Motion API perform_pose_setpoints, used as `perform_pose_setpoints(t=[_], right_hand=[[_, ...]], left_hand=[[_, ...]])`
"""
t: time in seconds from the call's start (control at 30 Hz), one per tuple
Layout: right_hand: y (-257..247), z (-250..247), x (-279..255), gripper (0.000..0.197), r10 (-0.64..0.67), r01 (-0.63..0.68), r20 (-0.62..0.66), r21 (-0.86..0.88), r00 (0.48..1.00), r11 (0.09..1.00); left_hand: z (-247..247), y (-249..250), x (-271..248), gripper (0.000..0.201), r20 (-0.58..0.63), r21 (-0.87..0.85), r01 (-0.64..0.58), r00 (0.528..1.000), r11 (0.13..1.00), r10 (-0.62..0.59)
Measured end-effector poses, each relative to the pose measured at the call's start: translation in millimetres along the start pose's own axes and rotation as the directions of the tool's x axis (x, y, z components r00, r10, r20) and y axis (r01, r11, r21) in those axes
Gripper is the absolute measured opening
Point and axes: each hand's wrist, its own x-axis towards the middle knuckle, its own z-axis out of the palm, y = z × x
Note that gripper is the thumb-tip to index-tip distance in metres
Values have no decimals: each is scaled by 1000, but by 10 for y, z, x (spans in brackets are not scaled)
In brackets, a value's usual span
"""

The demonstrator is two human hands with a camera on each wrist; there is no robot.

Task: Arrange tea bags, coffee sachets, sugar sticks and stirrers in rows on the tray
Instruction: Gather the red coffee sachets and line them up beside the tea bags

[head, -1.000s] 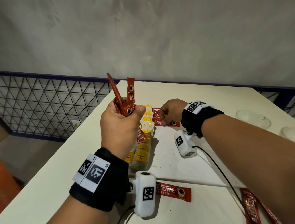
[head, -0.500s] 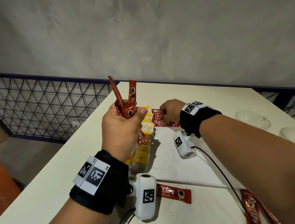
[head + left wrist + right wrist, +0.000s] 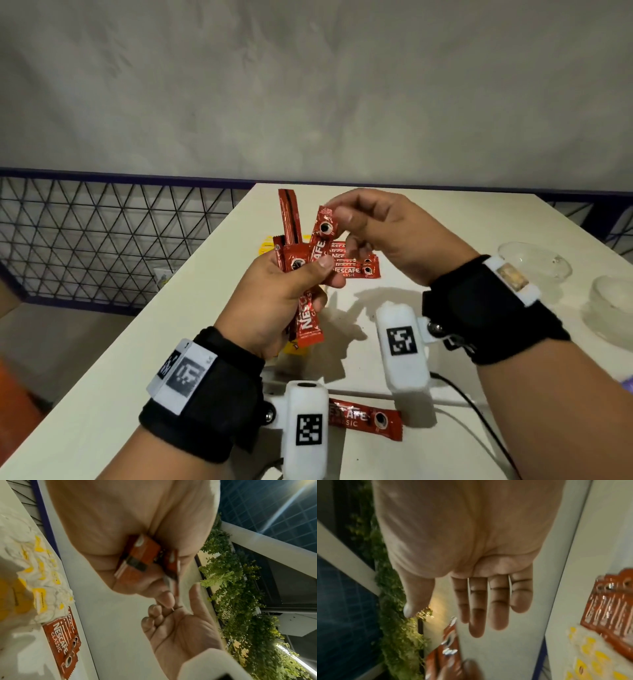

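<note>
My left hand point(image 3: 308, 274) grips a fanned bunch of red coffee sachets point(image 3: 298, 263) upright above the white tray point(image 3: 383, 294). My right hand point(image 3: 342, 219) is at the top end of one sachet point(image 3: 323, 222) in that bunch. Its thumb and straight fingers stand on either side of the sachet, and the wrist views show a gap. Several coffee sachets point(image 3: 356, 267) lie in a row on the tray behind my hands. Beside them runs a row of yellow-tagged tea bags point(image 3: 39, 574), mostly hidden in the head view. One loose sachet point(image 3: 363, 419) lies near the front.
Two clear glass bowls point(image 3: 534, 260) point(image 3: 613, 308) stand on the table at the right. A black mesh railing point(image 3: 102, 240) runs past the table's left edge. A cable point(image 3: 479, 411) trails from my right wrist across the front.
My right hand has left the sachet row on the tray, risen and come to the top of the bunch. My left hand has moved slightly right and nearer with the bunch.
</note>
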Motion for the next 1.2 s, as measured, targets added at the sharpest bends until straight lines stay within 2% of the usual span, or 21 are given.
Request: perform_pose_setpoints(t=[0.07,0.17,0.23,0.33,0.4,0.47,0.57,0.7,0.8,0.9,1.0,1.2], right_hand=[[-1,40,-48,3,-48,49,-45,15,998,999],[44,-8,-42,14,-21,34,-183,69,983,997],[80,-81,-34,17,24,-18,-202,28,979,999],[130,-156,-47,12,92,-100,-83,-100,992,990],[134,-130,-70,9,132,-128,1,-214,991,968],[124,-63,-71,6,110,-95,33,-303,993,948],[122,6,-49,4,102,-88,13,-392,995,916],[127,-19,-45,4,145,-120,42,-363,989,924],[90,11,-46,11,111,-80,63,-372,992,925],[62,23,-44,9,76,-45,60,-405,995,913],[56,-1,-62,10,97,-47,84,-463,992,885],[41,18,-80,14,102,-50,98,-433,990,900]], left_hand=[[1,-5,-1,13,16,4,10,1000,1000,-10],[-24,-10,30,15,-61,-31,-27,998,999,25],[-61,-10,56,16,-141,-81,-62,989,995,50],[-112,-27,93,13,-230,-96,-124,968,988,99],[-122,-67,106,8,-267,6,-159,951,987,154],[-110,-106,106,9,-263,102,-178,944,979,199],[-103,-119,105,7,-254,105,-164,949,981,186],[-114,-132,110,5,-262,119,-170,945,978,196],[-105,-165,107,4,-256,146,-171,945,974,204],[-102,-170,102,5,-238,140,-170,950,975,200],[-99,-166,100,7,-218,135,-169,956,976,196],[-112,-175,98,10,-198,204,-185,954,961,226]])
